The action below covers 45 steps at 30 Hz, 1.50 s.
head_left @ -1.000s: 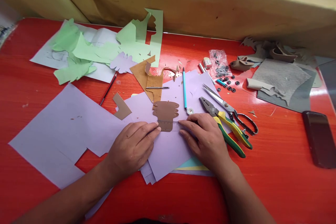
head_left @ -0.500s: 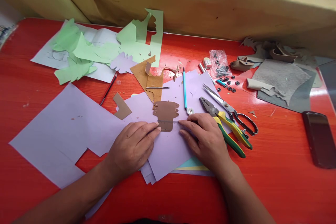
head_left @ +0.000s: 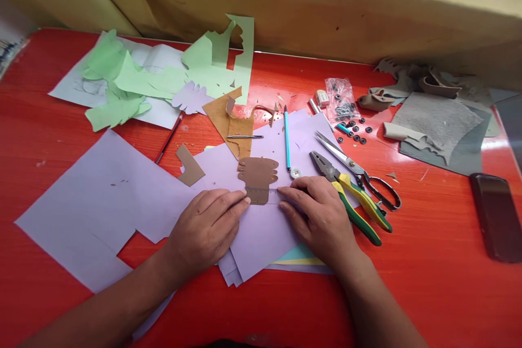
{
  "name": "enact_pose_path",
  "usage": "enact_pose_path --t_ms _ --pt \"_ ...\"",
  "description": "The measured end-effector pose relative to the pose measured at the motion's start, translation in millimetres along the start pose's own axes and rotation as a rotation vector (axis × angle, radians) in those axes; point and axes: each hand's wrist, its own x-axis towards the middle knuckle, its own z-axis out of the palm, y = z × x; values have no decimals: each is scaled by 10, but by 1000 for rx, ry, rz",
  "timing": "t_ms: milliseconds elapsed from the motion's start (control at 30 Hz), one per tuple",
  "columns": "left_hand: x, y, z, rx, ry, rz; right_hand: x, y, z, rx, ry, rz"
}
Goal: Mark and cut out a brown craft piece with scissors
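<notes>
A brown leather piece with scalloped sides and small holes lies flat on purple paper. Across its lower part rests a clear ruler with dark markings. My left hand grips the ruler's left end, fingertips at the leather's left edge. On the other side my right hand has its fingers on the ruler's right end, just clear of the leather. My palms and fingers cover the rest of the ruler. Beside my right hand lie pliers with green-yellow handles and a round metal piece.
Scissors, a blue pen and black snaps lie beyond my right hand. A phone is far right, below leather scraps. Green paper cutouts and a pencil lie back left on the red table.
</notes>
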Motion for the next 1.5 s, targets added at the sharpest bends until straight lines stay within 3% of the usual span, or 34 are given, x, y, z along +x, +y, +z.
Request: enact_pose_path --t_ms 1500 --pt "2 30 16 109 20 69 -36 14 27 -12 7 9"
